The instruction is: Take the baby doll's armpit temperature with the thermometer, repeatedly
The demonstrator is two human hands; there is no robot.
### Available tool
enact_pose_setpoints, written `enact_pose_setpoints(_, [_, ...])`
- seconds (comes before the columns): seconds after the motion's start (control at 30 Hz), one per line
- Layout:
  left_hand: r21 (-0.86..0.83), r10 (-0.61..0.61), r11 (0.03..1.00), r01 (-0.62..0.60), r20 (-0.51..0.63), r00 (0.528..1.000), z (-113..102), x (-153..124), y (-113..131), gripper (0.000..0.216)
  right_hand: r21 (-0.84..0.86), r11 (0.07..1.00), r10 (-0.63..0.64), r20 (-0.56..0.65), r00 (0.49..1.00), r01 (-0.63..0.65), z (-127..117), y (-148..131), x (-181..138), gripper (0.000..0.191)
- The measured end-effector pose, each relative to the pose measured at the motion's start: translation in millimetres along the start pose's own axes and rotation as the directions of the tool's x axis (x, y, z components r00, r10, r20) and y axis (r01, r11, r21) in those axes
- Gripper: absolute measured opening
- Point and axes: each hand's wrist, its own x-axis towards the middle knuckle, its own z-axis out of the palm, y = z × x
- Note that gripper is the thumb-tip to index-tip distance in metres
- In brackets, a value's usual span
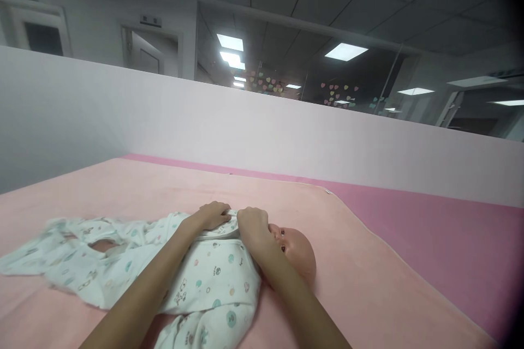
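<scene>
A baby doll (301, 253) lies on its back with its bare head towards the right. It wears a white baby romper (213, 270) printed with small coloured animals and dots; the legs of the garment spread to the left, with an opening showing at the lower part. On the far side of the doll's chest, my left hand (213, 215) has its fingers curled on the romper's edge. My right hand (252, 227) is closed on the cloth by the neckline, close to the doll's chin. It covers part of the doll's face, and both hands' fingertips are mostly hidden.
Under the doll is a peach blanket (360, 283) over a pink mat (446, 245). A white low wall (262, 131) runs along the back and the left side. Beyond it are doors, and glass with heart-shaped stickers.
</scene>
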Motion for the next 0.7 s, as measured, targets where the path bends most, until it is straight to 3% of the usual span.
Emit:
enact_pose_setpoints(0.2, [-0.019, -0.003, 1.0, 0.004, 0.038, 0.999, 1, -1, -1, 0.032, -0.008, 0.984, -0.177, -0.117, 0.977, 0.178, -16, 10, -11, 0.017])
enact_pose_setpoints(0.43, [-0.074, -0.028, 0.997, 0.038, 0.126, 0.992, -7, -7, 8, 0.065, 0.042, 0.965, -0.259, 0.029, 0.965, 0.258, -30, 20, -27, 0.014])
enact_pose_setpoints(0.57, [-0.057, -0.045, 0.997, 0.055, 0.156, 0.987, -8, -10, 12, 0.071, 0.213, 0.924, -0.347, 0.123, 0.93, 0.317, -40, 25, -35, 0.013])
enact_pose_setpoints(0.63, [-0.073, -0.049, 0.995, 0.062, 0.163, 0.985, -8, -11, 14, 0.073, 0.341, 0.893, -0.332, 0.061, 0.941, 0.293, -47, 39, -38, 0.015])
enact_pose_setpoints(0.7, [-0.08, -0.05, 0.995, 0.063, 0.159, 0.986, -8, -10, 15, 0.076, 0.444, 0.869, -0.216, -0.058, 0.975, 0.219, -52, 62, -40, 0.019])
